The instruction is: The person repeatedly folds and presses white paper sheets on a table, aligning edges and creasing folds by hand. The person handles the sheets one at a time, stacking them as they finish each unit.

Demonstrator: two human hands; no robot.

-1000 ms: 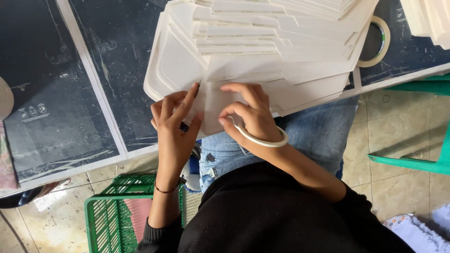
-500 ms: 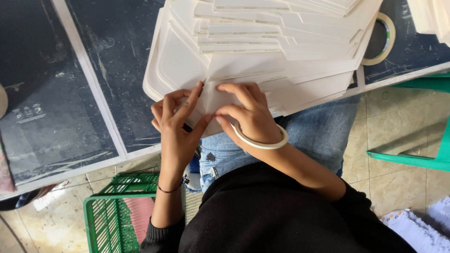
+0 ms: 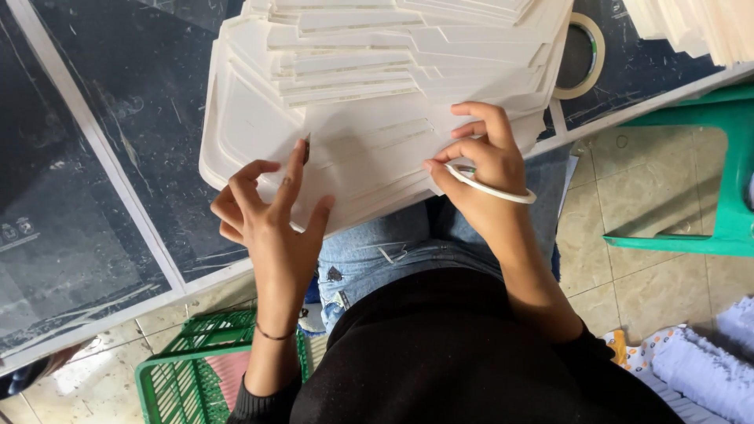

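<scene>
A thick fanned stack of white die-cut sheets [image 3: 369, 94] lies on the dark table and overhangs its front edge above my lap. My left hand [image 3: 271, 208] rests on the stack's near left part with its fingers spread and the index finger pressed on the top sheet. A small dark tip [image 3: 306, 145] shows beside that fingertip; what it is I cannot tell. My right hand [image 3: 479, 157] pinches the near edge of the sheets between thumb and curled fingers. A thin white tape ring [image 3: 491, 188] hangs around that hand near the wrist.
The dark table top [image 3: 118, 157] has white strips across it. A roll of tape [image 3: 585, 47] lies right of the stack, with more white sheets [image 3: 699, 27] at the far right. A green basket [image 3: 196, 369] stands on the tiled floor, and a green plastic stool [image 3: 707, 180] stands to the right.
My hands were close together at the stack's near edge. They have moved apart, the left one to the left with fingers spread and the right one to the right along the edge.
</scene>
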